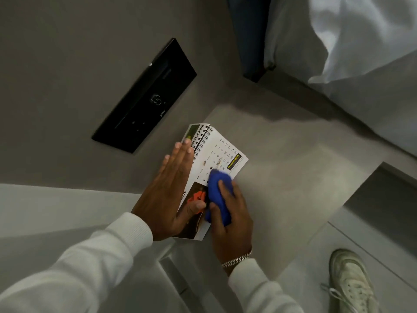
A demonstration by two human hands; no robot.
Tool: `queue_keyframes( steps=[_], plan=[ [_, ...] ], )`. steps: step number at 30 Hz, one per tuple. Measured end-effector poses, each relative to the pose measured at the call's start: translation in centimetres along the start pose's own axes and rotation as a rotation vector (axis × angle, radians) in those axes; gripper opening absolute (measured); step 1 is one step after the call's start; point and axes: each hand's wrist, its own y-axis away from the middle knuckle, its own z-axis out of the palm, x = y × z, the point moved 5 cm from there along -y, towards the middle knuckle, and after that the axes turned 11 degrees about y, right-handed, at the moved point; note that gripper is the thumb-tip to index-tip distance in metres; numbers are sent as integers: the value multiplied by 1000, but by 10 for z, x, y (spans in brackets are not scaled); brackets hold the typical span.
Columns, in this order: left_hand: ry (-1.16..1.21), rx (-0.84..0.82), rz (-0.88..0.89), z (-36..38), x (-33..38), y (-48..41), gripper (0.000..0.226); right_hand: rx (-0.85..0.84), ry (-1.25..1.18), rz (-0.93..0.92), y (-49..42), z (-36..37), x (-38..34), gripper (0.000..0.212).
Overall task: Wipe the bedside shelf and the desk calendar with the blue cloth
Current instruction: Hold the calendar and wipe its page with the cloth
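Note:
The spiral-bound desk calendar is held above the grey bedside shelf, its white date page facing up. My left hand holds it, flat fingers along its left side and the thumb pressed on the orange photo at its lower end. My right hand is closed around the bunched blue cloth, which presses on the lower middle of the calendar page. Part of the page is hidden under the cloth and my hands.
A black switch panel is set in the grey wall to the left. White bedding hangs at the upper right, over a dark bed frame. A pale sneaker stands on the floor at lower right.

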Motion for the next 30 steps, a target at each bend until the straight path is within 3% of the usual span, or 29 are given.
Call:
queue_keyframes(
  steps=[4,7,11,14,21,25,30],
  plan=[
    [-1,-14,1,0,2,0,89,-33,-5,-58,15,-1,-3,52],
    [11,-5,5,1,0,0,86,39,5,-96,-15,-8,-13,53],
    [25,0,5,3,-4,0,88,129,27,-15,-47,-9,-14,49],
    [41,-1,11,1,-2,0,86,69,28,-14,-20,-1,-5,52],
    [37,-8,19,-1,4,0,83,64,45,-207,-3,9,-27,52],
    [39,-27,0,-2,5,-1,85,164,16,-135,-31,3,-26,57],
    [44,-32,-8,-2,6,-1,83,77,92,-111,3,16,-7,53]
  ],
)
